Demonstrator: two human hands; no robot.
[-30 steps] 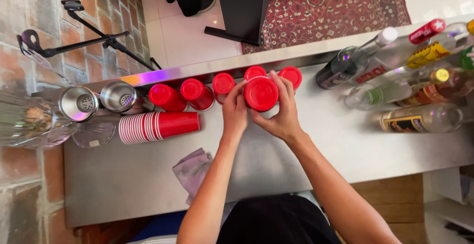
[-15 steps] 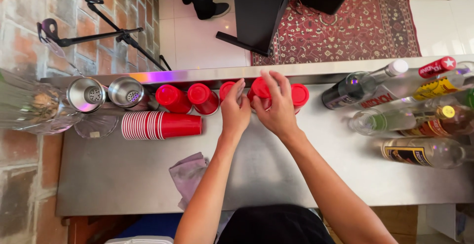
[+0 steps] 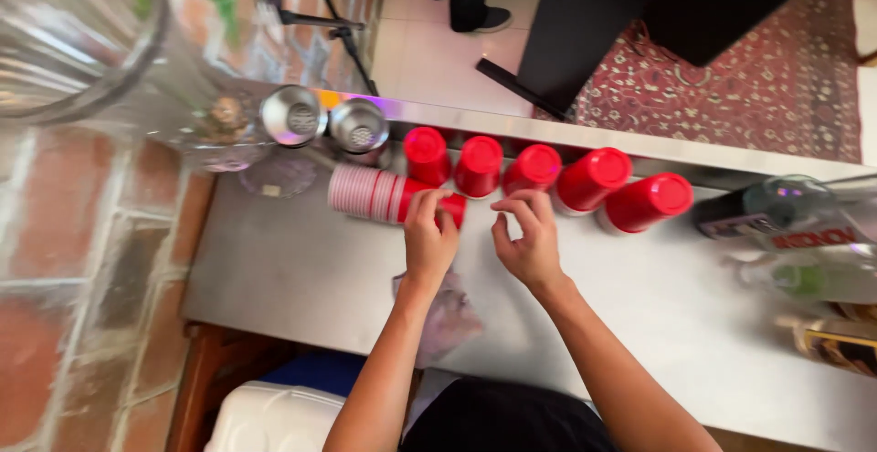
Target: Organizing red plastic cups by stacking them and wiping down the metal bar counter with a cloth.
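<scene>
While lying on its side on the steel counter [image 3: 301, 269], stack of nested red cups [image 3: 379, 194] points its red base end rightward, white rims leftward. Left hand [image 3: 429, 237] over the red end of the stack, fingers curled onto it, thumb side toward the right; grip on the end cup, exact pinch not resolvable. Right hand [image 3: 528, 237] just beside the left, palm down, fingers [image 3: 516, 207] bent and loosely spread, apparently holding nothing; fingertips close to the stack's red end but contact not confirmable.

Behind the hands, row of five red cups [image 3: 534, 167] set upside down along the back edge of the counter, bases up, side by side, rightmost two leaning slightly apart from the rest. Leftmost cup of the row just above the lying stack.

Far left of the row: two metal shaker tins [image 3: 324, 123], open mouths up, touching or nearly so. Glass vase [image 3: 137, 77] with green stems at upper left, blurred. Small clear glass dish [image 3: 279, 176] in front of the tins.

Right edge: several bottles [image 3: 776, 223] lying on their sides, one dark, others clear or amber. Crumpled clear plastic wrap [image 3: 448, 315] on the counter beneath the left forearm. Patterned red rug [image 3: 758, 77] on the floor beyond the counter.
</scene>
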